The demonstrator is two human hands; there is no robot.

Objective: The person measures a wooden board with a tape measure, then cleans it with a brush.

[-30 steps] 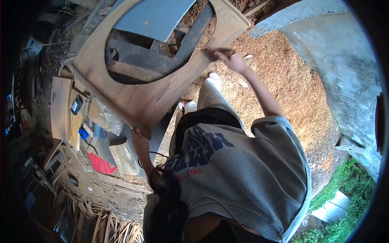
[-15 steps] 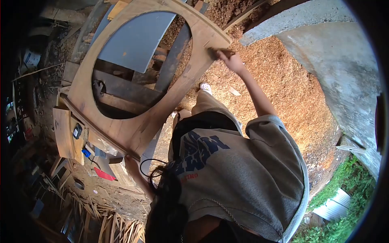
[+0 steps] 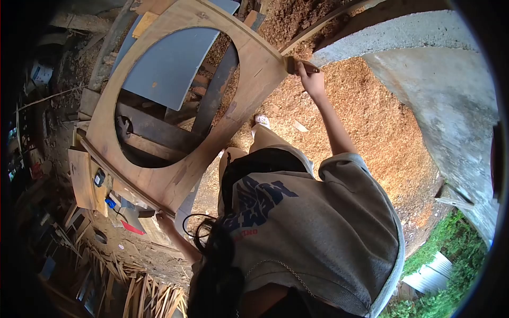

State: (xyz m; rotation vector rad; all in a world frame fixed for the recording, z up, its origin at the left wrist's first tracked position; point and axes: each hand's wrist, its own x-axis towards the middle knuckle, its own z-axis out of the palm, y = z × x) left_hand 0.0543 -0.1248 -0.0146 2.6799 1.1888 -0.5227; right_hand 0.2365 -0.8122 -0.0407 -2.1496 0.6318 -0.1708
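A flat wooden panel with a large round opening and raised strips along two edges lies tilted in front of me. In my right hand is a wide brush with a wooden handle. Its dark bristles meet the panel's right corner, at the end of the upper strip. My left hand holds the panel's lower corner, near the end of the other strip; some of its fingers are hidden by the wood.
Through the opening show a grey board and dark beams. A curved concrete wall rises at the right. Wood shavings cover the ground. Left of the panel are wooden blocks, a small black device and a red item.
The brush was blurred on the panel's surface; now it sits at the corner, its handle pointing outward to the right. The panel appears slightly farther left in view. My left hand keeps its hold.
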